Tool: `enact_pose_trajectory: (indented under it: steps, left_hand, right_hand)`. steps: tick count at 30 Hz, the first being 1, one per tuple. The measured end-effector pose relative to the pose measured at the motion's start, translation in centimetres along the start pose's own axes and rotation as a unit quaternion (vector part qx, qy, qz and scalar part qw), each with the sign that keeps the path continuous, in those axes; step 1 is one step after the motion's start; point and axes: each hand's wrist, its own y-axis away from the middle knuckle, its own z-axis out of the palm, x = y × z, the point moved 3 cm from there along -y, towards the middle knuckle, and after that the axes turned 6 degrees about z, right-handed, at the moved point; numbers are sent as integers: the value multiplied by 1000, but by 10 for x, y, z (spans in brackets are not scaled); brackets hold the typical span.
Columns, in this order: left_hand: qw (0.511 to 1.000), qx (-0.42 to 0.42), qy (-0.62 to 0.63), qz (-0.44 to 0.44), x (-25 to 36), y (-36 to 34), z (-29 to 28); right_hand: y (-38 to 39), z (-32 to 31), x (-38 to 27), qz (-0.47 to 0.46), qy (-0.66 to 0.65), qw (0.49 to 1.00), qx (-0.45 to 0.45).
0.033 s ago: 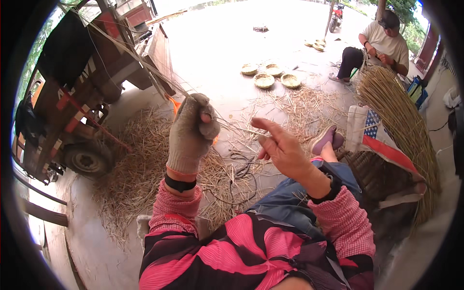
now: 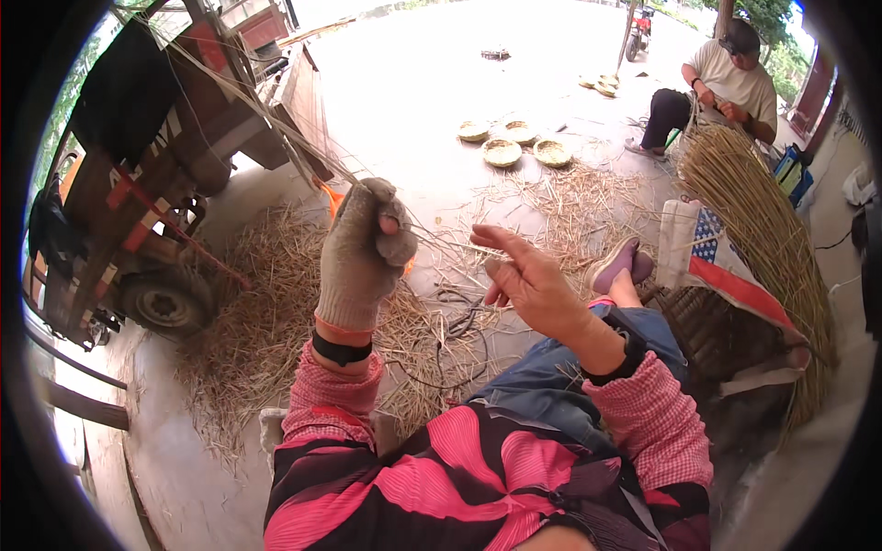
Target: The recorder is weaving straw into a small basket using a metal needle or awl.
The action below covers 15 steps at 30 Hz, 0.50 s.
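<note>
My left hand (image 2: 360, 253), in a dirty grey-beige knit glove, is closed round a thin bundle of long pale straw stalks (image 2: 276, 119). The stalks stretch far up to the left, and their short ends stick out on the right side of the fist. My bare right hand (image 2: 533, 280) is just right of those ends, palm turned inward. Its forefinger and thumb are apart, with the straw tips reaching the gap between them; the other fingers curl loosely. Whether the fingers touch the tips is hard to see.
Loose straw (image 2: 266, 312) litters the ground, with a dark cord (image 2: 485, 354) on it. At left stands a vehicle (image 2: 165, 303). Several woven baskets (image 2: 502, 152) lie ahead. On my right are a tall stalk bundle (image 2: 753, 220) and a red-and-white cloth (image 2: 744, 294); a seated person (image 2: 735, 83) works beyond.
My right hand has shifted very slightly left, toward the straw ends. My left hand keeps its grip and has hardly moved.
</note>
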Motion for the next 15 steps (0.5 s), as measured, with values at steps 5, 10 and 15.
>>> enact_pose_trajectory:
  steps: [5, 10, 15]
  left_hand:
    - [997, 9, 70, -36, 1, 7, -9]
    - [999, 31, 40, 2, 11, 13, -26]
    - [996, 86, -1, 31, 8, 14, -54]
  right_hand:
    - [-6, 22, 11, 109, -146, 974, -136]
    - [1, 6, 17, 80, -50, 995, -40]
    - [7, -14, 22, 118, -21, 992, 30]
